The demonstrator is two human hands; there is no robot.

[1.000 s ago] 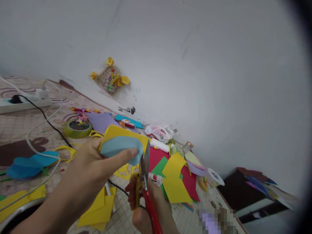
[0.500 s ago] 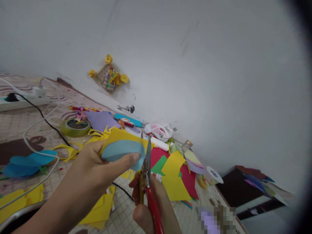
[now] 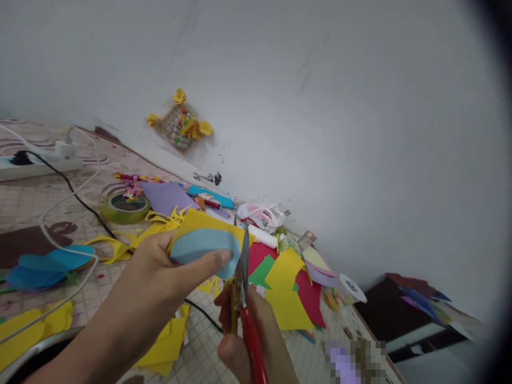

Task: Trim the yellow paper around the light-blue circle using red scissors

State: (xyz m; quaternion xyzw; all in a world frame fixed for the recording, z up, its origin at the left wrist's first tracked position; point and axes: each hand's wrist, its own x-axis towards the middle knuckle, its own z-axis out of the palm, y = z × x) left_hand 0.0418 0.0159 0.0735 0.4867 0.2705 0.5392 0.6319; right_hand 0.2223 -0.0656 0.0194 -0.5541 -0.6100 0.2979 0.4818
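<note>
My left hand [image 3: 176, 272] pinches a piece of yellow paper [image 3: 200, 221] with a light blue paper petal shape [image 3: 204, 245] lying over it, the thumb pressing on the blue. My right hand [image 3: 248, 325] grips a pair of scissors [image 3: 245, 282] with a red handle, its blades pointing up and away from me. The blades are parted, with the right edge of the yellow paper between them, close by the blue shape's rounded end. My left thumb tip is a little left of the blades.
A roll of tape [image 3: 126, 208], a purple sheet [image 3: 170, 197] and yellow scraps lie behind my left hand. Yellow sheets [image 3: 288, 298] and red paper [image 3: 312, 298] lie to the right. Blue cut shapes [image 3: 44, 269], a white cable [image 3: 52, 202] and a power strip [image 3: 36, 169] are at left.
The paper and my left hand have shifted very slightly to the right in view. Both hands keep their holds, and the scissors look almost the same.
</note>
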